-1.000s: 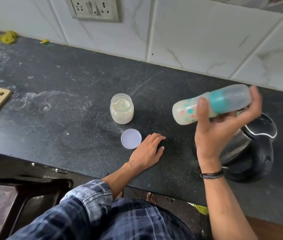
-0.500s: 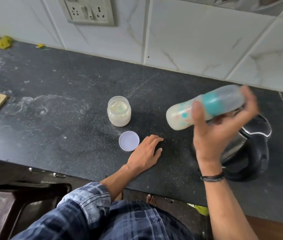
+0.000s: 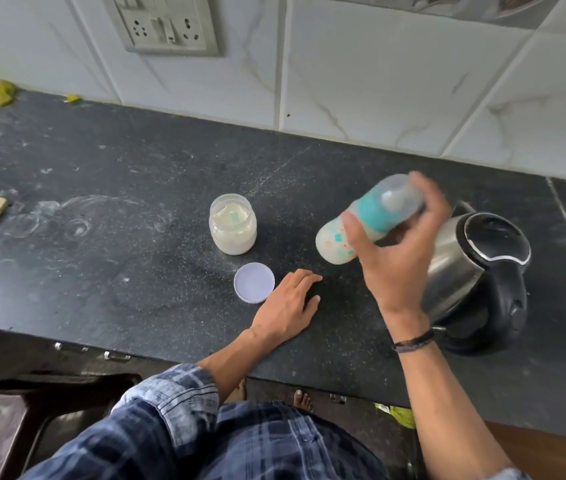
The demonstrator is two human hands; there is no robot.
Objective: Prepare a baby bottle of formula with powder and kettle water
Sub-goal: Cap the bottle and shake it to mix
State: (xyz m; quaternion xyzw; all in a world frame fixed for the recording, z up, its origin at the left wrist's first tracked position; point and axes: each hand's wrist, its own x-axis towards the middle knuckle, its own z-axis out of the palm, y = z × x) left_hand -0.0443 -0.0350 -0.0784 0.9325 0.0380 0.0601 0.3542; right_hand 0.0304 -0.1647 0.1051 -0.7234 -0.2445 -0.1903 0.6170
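Bottle point(image 3: 373, 211): capped, milky liquid inside, gripped tilted above counter point(image 3: 101, 271) by right hand point(image 3: 395, 258).
Left hand point(image 3: 288, 303): laid flat on counter, nothing held.
Jar point(image 3: 233, 230): open, lid point(image 3: 254, 282) beside.
Kettle point(image 3: 475, 268): set down.
Judged: filling done, mixing in hand; jar to be closed.

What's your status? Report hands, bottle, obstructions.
Right hand grips bottle, capped, tilted above counter, milky inside. Left hand flat on counter beside jar lid. Powder jar open; kettle close behind right hand.
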